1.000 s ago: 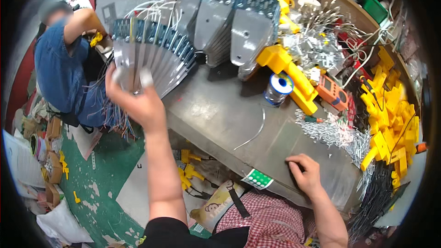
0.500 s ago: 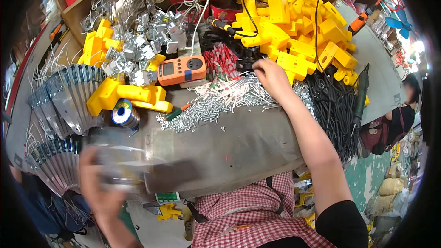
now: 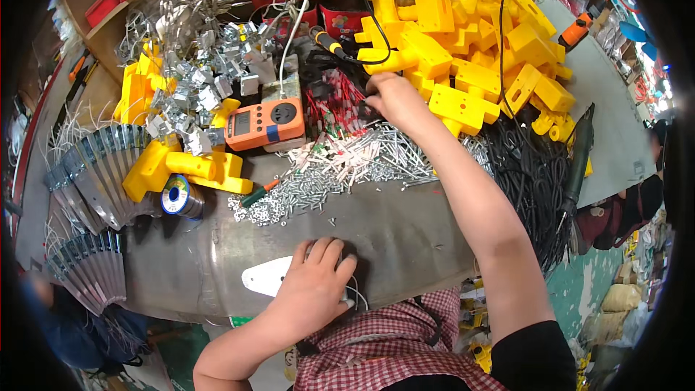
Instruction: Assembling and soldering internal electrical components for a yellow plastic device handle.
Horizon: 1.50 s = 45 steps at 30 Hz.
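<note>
My left hand [image 3: 315, 286] rests near the bench's front edge with its fingers curled over a flat, pale metal plate [image 3: 264, 276]. The plate's rounded, tapering end sticks out left of the hand, and a thin white wire [image 3: 359, 295] shows at the right. Across the bench my right hand [image 3: 398, 105] has its fingertips bent together among small black parts, beside a heap of red leads [image 3: 337, 94]. Whatever those fingertips pinch is hidden. Just in front of that hand spreads a pile of silvery screws [image 3: 402, 153].
Yellow plastic housings [image 3: 456, 105] are heaped at the back right, black cords [image 3: 517, 181] below them. Left of centre are an orange meter [image 3: 264, 124], a solder spool [image 3: 179, 197] and a small screwdriver [image 3: 259, 194]. Similar metal plates [image 3: 87, 268] lie fanned at the left.
My left hand has swung from the left side to the front middle, and a metal plate now lies under it. My right hand has shifted slightly left and farther back, to the black parts.
</note>
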Each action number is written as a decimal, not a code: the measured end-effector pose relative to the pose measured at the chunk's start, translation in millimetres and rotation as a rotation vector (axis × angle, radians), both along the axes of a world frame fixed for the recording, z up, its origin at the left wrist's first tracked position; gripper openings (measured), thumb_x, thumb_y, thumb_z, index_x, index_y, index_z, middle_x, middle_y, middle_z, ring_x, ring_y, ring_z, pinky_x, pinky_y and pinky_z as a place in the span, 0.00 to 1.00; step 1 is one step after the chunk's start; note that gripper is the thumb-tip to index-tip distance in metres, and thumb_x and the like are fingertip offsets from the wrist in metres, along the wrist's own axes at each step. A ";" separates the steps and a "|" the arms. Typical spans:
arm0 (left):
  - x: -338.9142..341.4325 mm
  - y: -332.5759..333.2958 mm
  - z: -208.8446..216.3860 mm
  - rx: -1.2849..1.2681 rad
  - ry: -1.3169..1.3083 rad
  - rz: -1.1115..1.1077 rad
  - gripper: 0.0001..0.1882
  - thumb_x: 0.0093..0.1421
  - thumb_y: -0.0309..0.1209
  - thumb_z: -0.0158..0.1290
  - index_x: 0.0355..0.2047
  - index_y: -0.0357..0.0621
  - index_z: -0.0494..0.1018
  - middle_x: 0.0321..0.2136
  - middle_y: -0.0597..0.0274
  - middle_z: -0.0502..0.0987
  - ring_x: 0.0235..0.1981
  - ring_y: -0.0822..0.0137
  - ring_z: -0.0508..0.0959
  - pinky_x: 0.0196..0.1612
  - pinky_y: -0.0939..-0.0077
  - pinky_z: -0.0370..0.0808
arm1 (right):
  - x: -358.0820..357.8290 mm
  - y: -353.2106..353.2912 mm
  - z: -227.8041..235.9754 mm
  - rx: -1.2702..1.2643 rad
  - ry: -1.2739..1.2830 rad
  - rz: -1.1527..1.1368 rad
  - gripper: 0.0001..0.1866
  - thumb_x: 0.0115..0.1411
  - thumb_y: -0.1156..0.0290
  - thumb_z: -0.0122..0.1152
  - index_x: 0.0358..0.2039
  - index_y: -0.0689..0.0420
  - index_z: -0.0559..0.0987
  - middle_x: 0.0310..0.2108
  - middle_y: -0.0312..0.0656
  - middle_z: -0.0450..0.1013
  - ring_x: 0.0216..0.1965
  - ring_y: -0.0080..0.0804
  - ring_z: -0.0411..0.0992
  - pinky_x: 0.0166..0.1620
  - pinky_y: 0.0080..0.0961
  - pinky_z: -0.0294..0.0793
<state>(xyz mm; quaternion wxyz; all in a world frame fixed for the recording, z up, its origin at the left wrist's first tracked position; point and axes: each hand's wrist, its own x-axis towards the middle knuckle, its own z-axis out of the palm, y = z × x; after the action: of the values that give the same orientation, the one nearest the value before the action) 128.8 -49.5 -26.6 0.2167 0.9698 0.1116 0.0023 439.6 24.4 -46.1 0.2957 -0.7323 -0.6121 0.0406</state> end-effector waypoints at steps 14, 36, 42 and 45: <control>4.0 16.5 -26.0 -0.462 -0.329 0.071 0.13 0.39 0.23 0.60 0.30 0.46 0.77 0.47 0.57 0.72 0.53 0.52 0.67 0.58 0.53 0.57 | -96.8 -165.7 1.0 -0.072 -0.343 0.349 0.12 0.49 0.74 0.53 0.34 0.66 0.73 0.47 0.53 0.67 0.52 0.47 0.64 0.52 0.35 0.66; 22.5 -7.4 -22.1 -0.036 -0.222 0.153 0.45 0.30 0.32 0.69 0.54 0.46 0.64 0.56 0.52 0.60 0.55 0.48 0.62 0.57 0.44 0.56 | -151.8 -196.0 -29.2 0.001 1.054 -0.098 0.35 0.51 0.71 0.67 0.56 0.59 0.59 0.44 0.48 0.72 0.45 0.35 0.72 0.49 0.30 0.71; 33.1 -25.4 -31.3 0.080 -0.224 0.160 0.34 0.34 0.36 0.66 0.45 0.47 0.68 0.52 0.51 0.64 0.51 0.47 0.64 0.53 0.51 0.61 | -78.1 -171.0 -2.1 0.036 0.561 -0.229 0.23 0.53 0.62 0.66 0.45 0.61 0.72 0.37 0.50 0.74 0.38 0.41 0.74 0.40 0.31 0.73; 39.4 -29.7 -32.6 0.098 -0.218 0.130 0.33 0.34 0.36 0.65 0.44 0.45 0.68 0.51 0.51 0.64 0.51 0.48 0.64 0.54 0.50 0.60 | -35.8 -156.2 -2.8 0.194 -0.101 -0.506 0.29 0.50 0.63 0.66 0.50 0.63 0.67 0.38 0.50 0.71 0.41 0.48 0.70 0.45 0.39 0.67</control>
<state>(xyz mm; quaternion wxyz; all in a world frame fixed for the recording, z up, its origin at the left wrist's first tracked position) 168.2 -79.3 -59.2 0.1792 0.9640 0.1496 0.1270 403.7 -131.8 -48.9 0.3341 -0.8313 -0.4247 -0.1300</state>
